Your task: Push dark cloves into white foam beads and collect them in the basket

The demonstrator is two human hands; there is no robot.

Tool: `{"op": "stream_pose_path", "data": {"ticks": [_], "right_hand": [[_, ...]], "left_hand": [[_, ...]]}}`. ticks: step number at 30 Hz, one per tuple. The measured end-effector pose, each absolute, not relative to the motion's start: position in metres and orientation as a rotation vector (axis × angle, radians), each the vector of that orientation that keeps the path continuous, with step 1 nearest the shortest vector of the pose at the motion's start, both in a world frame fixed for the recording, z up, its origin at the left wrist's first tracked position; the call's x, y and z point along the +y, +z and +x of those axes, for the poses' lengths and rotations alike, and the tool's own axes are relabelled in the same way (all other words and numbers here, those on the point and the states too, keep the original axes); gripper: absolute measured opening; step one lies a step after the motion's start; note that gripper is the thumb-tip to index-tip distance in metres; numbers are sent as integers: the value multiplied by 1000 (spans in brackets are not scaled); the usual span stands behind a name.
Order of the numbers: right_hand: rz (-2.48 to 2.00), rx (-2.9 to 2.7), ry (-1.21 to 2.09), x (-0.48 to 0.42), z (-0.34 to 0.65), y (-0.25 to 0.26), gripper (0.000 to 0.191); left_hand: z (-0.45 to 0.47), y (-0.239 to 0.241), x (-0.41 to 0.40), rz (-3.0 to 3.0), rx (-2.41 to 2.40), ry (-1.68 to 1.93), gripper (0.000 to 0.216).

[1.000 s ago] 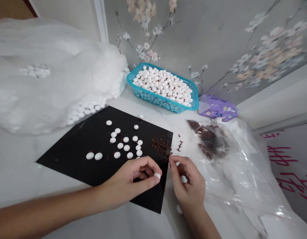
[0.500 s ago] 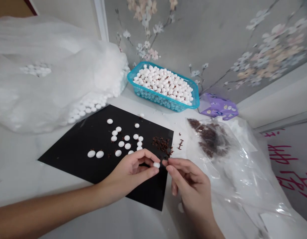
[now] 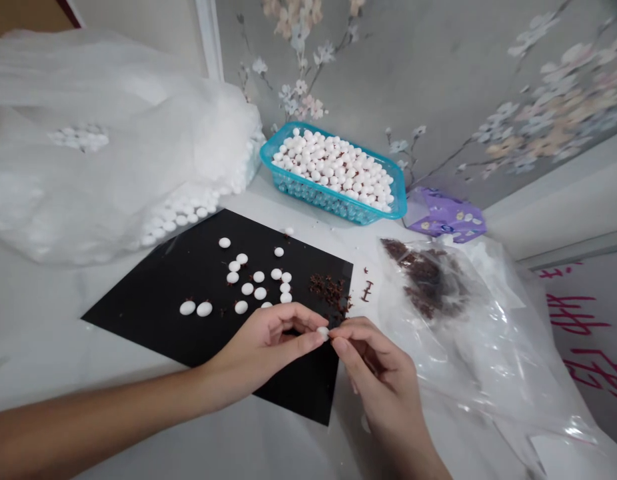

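Between the thumb and forefinger of my left hand (image 3: 278, 337) is a small white ball (image 3: 323, 332). My right hand (image 3: 378, 367) is pinched closed against the ball's right side; a small dark piece seems to be at its fingertips, mostly hidden. Both hands are above the right part of a black sheet (image 3: 153, 313). Several white balls (image 3: 204, 309), some with brown bits at their edges, lie on the sheet. A heap of small brown star-shaped pieces (image 3: 328, 288) sits near its right edge, just beyond my fingers.
A blue basket (image 3: 333, 208) full of white balls stands at the back. To the left bulges a large translucent bag (image 3: 123, 167) of white balls. On the right lie a clear bag (image 3: 468, 353) with brown pieces and a purple packet (image 3: 448, 213). A few brown pieces (image 3: 367, 291) lie beside the sheet.
My hands have come together: the right fingertips, a little apart from the white ball before, now touch it. The whole view has shifted slightly.
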State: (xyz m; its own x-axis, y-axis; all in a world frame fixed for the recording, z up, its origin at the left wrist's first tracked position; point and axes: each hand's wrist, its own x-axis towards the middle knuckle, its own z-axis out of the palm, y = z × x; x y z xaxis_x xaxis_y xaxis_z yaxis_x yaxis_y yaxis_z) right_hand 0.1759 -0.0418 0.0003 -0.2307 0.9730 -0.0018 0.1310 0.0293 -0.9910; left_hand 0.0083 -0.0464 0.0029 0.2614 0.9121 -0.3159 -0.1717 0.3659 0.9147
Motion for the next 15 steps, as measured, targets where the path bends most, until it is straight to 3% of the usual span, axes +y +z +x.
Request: {"op": "stream_pose_path", "data": {"ticks": [15], "right_hand": [[-1179,-1484,1367,-42,178,-2,6]], "left_hand": [[7,-2,-47,801,1012,924,13]]}}
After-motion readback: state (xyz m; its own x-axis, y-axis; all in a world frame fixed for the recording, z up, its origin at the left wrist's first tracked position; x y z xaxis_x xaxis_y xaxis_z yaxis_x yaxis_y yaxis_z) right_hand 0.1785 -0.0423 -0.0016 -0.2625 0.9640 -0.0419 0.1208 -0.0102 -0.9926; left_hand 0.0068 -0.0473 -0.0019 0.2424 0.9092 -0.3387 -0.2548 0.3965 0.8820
